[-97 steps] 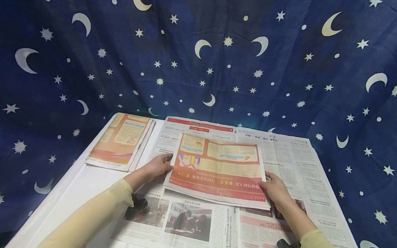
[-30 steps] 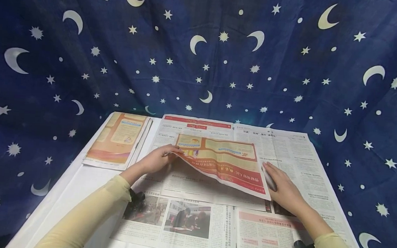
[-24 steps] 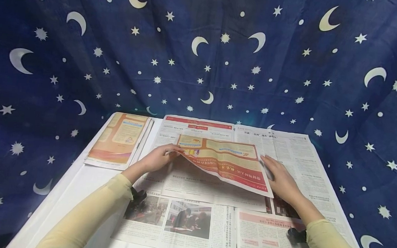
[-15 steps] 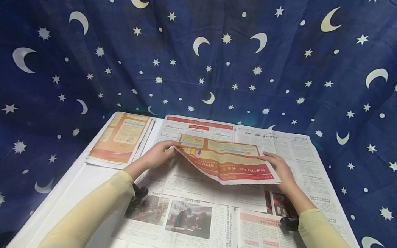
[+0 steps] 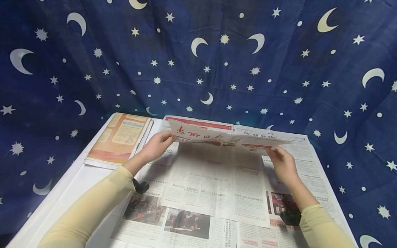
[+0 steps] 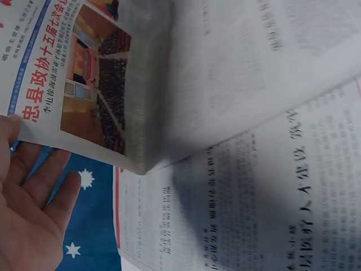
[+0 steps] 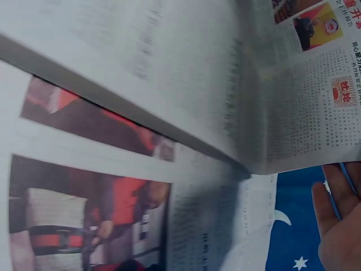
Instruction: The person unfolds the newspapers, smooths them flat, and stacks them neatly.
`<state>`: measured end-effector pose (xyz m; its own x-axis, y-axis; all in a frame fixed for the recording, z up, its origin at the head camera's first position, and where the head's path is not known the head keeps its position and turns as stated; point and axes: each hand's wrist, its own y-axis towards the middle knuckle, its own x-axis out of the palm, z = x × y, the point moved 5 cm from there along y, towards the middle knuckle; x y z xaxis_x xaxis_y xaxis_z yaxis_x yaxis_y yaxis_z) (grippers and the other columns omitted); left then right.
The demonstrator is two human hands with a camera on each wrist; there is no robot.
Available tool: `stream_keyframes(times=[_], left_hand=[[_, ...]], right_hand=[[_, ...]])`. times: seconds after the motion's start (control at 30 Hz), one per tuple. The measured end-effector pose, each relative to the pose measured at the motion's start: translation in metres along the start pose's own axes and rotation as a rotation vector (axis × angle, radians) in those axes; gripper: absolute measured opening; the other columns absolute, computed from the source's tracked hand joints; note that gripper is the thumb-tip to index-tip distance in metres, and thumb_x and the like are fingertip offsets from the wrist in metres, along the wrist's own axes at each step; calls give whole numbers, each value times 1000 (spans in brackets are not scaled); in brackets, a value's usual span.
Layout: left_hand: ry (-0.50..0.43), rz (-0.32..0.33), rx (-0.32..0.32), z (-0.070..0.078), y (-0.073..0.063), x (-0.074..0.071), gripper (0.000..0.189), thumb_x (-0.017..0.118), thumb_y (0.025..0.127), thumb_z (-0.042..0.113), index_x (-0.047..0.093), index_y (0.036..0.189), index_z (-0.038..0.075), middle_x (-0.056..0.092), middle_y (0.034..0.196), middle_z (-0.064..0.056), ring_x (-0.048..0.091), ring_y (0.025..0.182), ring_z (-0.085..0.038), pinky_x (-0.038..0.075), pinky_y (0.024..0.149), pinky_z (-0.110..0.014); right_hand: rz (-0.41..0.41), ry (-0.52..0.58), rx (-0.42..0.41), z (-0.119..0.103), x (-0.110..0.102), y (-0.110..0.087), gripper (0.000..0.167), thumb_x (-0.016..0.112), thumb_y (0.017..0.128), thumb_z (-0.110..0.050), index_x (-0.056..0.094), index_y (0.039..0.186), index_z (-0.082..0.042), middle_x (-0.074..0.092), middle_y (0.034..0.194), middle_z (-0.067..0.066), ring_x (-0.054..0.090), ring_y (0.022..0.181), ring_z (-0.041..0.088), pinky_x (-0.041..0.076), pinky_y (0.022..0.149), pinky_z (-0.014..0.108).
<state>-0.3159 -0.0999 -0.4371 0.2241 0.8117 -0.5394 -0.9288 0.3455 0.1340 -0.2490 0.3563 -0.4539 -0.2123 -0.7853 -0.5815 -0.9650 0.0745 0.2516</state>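
Observation:
A half-unfolded newspaper (image 5: 212,178) lies over a spread-out newspaper (image 5: 191,245), its far half raised and facing me with a red title. My left hand (image 5: 157,147) pinches the raised half at its left edge; in the left wrist view the left hand (image 6: 36,212) has its thumb over the page and its other fingers behind it. At the opposite edge my right hand (image 5: 282,165) pinches the same half. The right wrist view shows the right hand (image 7: 341,220) at the page's corner, partly out of frame. The raised half hides the orange-and-red page seen earlier.
Several folded newspapers with an orange cover (image 5: 117,140) are stacked at the left on the white table (image 5: 81,192). Behind the table hangs a dark blue curtain (image 5: 177,31) with moons and stars. A black wrist strap (image 5: 291,217) sits on the right forearm.
Both hands have lifted the folded newspaper's upper layer from its near edge and swung it up and away. The orange-and-red page has turned from view, and the inside pages show.

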Motion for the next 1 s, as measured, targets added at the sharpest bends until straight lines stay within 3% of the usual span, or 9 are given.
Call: stream_keyframes(times=[0.13,0.2,0.3,0.43,0.63,0.8,1.0], left_hand=[[-52,29,-11,5,3,-3,34,51,108,37,69,122,11,70,129,-7,61,126,-27,47,106,-52],[-85,33,-19,8,6,-4,34,51,109,36,69,120,10,69,129,-8,63,123,-28,49,104,-51],[-125,32,-30,11,9,-3,34,50,109,35,66,120,8,68,130,-11,66,118,-29,53,101,-49],[-132,51,-64,10,15,-1,33,50,109,36,64,122,9,69,126,-11,69,113,-26,57,95,-44],[-155,65,-69,3,29,9,39,53,109,27,54,143,8,67,126,-13,65,114,-28,57,92,-43],[-129,41,-90,-6,35,20,56,55,107,21,35,159,15,64,130,-15,63,118,-30,54,95,-45],[-39,-26,-76,-19,31,32,79,55,106,13,9,166,32,56,140,-15,61,121,-30,53,99,-46]], right_hand=[[6,-6,63,-9,-3,2,58,48,106,-50,62,134,-1,68,125,22,65,114,41,52,96,56],[12,-30,80,-13,-4,3,59,47,106,-53,65,125,0,71,115,21,66,103,37,57,86,47],[28,-49,96,-16,-6,4,56,48,105,-54,67,110,-1,71,99,17,62,87,29,52,68,34],[39,-37,101,-15,-6,8,52,50,105,-51,67,105,-2,70,94,15,61,79,21,49,60,27],[43,20,104,-11,-1,13,48,50,108,-40,64,125,3,71,108,22,66,84,18,55,66,20],[-21,45,115,-4,9,13,50,50,109,-27,41,154,-6,68,120,24,64,96,28,52,68,19],[-138,5,142,8,26,6,74,50,107,-13,9,166,-27,60,136,26,65,113,39,57,85,41]])
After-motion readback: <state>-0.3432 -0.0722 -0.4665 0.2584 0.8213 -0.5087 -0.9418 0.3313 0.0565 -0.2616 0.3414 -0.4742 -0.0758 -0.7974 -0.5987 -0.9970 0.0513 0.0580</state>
